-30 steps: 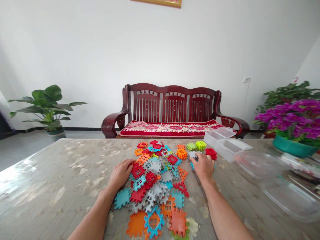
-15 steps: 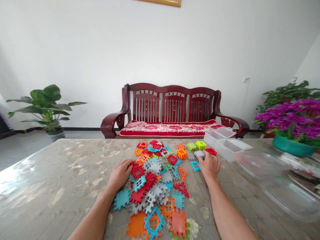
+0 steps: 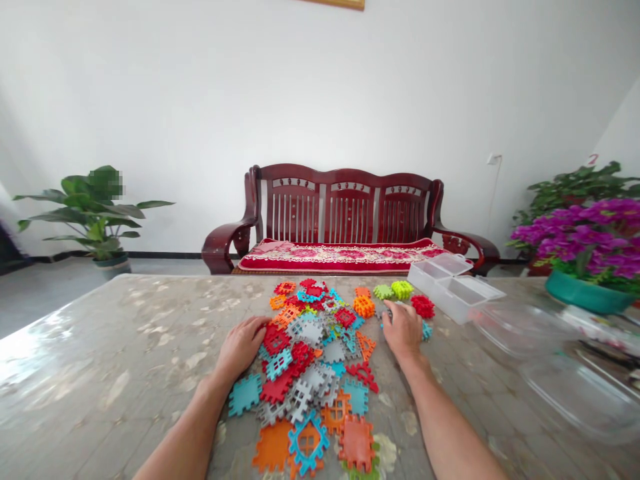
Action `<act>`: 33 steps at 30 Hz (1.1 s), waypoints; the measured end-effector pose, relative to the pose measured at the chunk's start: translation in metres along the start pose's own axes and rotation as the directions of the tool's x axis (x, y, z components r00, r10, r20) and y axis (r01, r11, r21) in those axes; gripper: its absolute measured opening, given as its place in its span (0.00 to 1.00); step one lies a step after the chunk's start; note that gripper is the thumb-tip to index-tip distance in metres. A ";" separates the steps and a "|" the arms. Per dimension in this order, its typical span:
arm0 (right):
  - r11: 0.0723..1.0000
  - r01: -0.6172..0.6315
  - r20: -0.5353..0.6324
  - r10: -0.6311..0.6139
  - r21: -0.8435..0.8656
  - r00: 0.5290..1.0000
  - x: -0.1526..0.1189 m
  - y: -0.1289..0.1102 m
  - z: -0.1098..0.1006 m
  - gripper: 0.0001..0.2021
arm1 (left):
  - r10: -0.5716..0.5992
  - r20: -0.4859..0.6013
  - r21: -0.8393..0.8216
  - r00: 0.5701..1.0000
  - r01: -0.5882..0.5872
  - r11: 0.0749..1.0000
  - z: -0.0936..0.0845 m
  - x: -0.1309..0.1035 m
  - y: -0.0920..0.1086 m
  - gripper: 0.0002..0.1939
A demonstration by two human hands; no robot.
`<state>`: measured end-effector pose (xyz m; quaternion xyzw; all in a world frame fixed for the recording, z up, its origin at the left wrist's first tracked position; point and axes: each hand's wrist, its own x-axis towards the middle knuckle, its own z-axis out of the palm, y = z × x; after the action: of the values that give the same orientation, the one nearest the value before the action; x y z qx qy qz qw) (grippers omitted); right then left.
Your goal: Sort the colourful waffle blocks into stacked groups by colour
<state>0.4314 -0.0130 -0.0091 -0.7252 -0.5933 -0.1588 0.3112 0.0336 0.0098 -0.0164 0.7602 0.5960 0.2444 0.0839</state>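
A heap of toothed plastic building tiles in red, blue, grey and orange spreads over the middle of the table. My left hand lies at the heap's left edge, palm down, fingers stretched out by a red window tile. My right hand is over grey and blue tiles right of the heap, thumb and forefinger apart; it covers most of them. Around it are an orange stack, a lime stack, a red stack and a blue tile.
A clear divided plastic box stands open at the back right. Transparent lids lie nearer on the right. Purple flowers in a green pot stand at the right edge. A wooden bench is behind the table.
My right hand has shifted left and slightly nearer, uncovering the red stack and a blue tile while covering the blue frame tile. My left hand stays in place.
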 end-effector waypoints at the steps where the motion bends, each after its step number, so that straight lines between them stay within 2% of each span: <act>1: 1.000 0.007 0.016 -0.007 0.004 1.000 -0.001 -0.003 0.000 0.16 | 0.001 0.001 -0.002 1.000 -0.001 1.000 0.000 0.000 0.000 0.21; 8: 0.992 0.022 0.067 -0.031 0.121 0.997 -0.004 -0.016 -0.008 0.19 | -0.016 -0.001 0.008 1.000 0.016 1.000 0.000 0.000 0.001 0.20; 11: 0.968 0.083 0.068 -0.101 0.235 0.993 -0.009 -0.025 -0.011 0.17 | -0.012 -0.003 0.014 1.000 0.012 1.000 0.000 0.000 0.002 0.20; 16: 0.870 0.242 0.078 -0.303 0.429 0.950 -0.024 -0.060 -0.017 0.13 | -0.013 -0.010 0.021 1.000 0.013 1.000 -0.001 -0.001 0.004 0.20; 20: 0.835 0.263 0.115 -0.358 0.482 0.927 -0.034 -0.090 -0.021 0.20 | -0.004 -0.003 0.022 1.000 0.004 1.000 -0.001 0.000 0.003 0.20; 23: 0.832 0.242 0.144 -0.355 0.499 0.924 -0.036 -0.104 -0.020 0.21 | -0.007 -0.003 0.026 1.000 0.007 1.000 0.000 0.000 0.003 0.20; 26: 0.851 0.201 0.156 -0.311 0.485 0.937 -0.035 -0.106 -0.013 0.19 | -0.008 0.000 0.030 1.000 0.008 1.000 0.000 0.001 0.002 0.20; 30: 0.869 0.076 0.150 -0.170 0.489 0.974 -0.031 -0.097 -0.004 0.17 | -0.013 0.000 0.019 1.000 0.013 1.000 0.001 0.001 0.002 0.20; 33: 0.835 -0.034 0.158 -0.064 0.549 0.985 -0.029 -0.090 0.000 0.18 | -0.018 -0.006 0.007 1.000 0.018 1.000 0.000 0.001 0.003 0.20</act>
<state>0.3381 -0.0257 -0.0024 -0.6114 -0.6440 0.0783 0.4531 0.0363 0.0096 -0.0151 0.7545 0.6039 0.2439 0.0813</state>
